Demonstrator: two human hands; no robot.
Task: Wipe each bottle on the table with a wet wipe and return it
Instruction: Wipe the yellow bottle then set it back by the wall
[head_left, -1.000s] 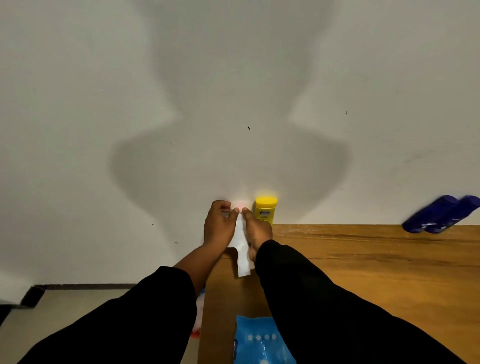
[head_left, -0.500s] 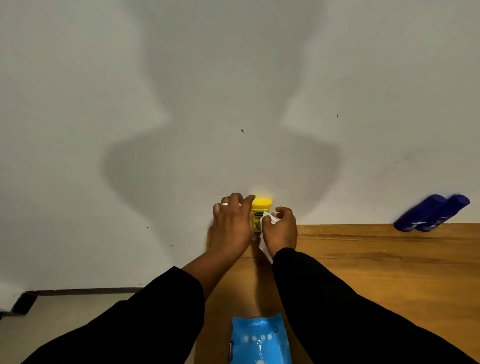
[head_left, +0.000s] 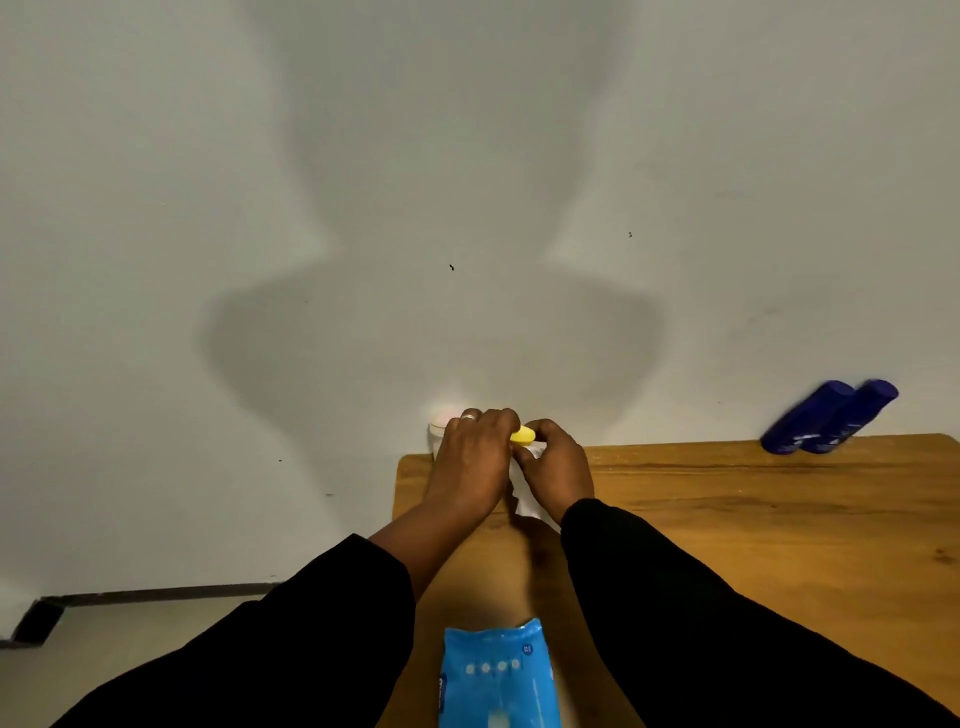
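Head view. Far left corner of the table, both hands together.

- Left hand: fingers curled over the small yellow-capped plastic bottle, gripping it from its left side. Only a sliver of yellow cap shows between the two hands. The body is hidden, so I cannot tell if its long axis is upright or tipped.
- Right hand: touching the bottle's right side, fingers bent, pinching the white wet wipe against it. The wipe's loose tail hangs toward the camera.
- Judgement: the wipe lies right of the bottle, so the rubbing falls to the right hand while the left steadies or turns it.
- Pale pink-topped round jar just behind the left knuckles, at the wall; an easy thing to knock.
- Surface: brown wooden table. Blue soft wipes pack at the near edge. Two dark blue cylindrical bottles well apart to the right, side by side against the plain grey wall.
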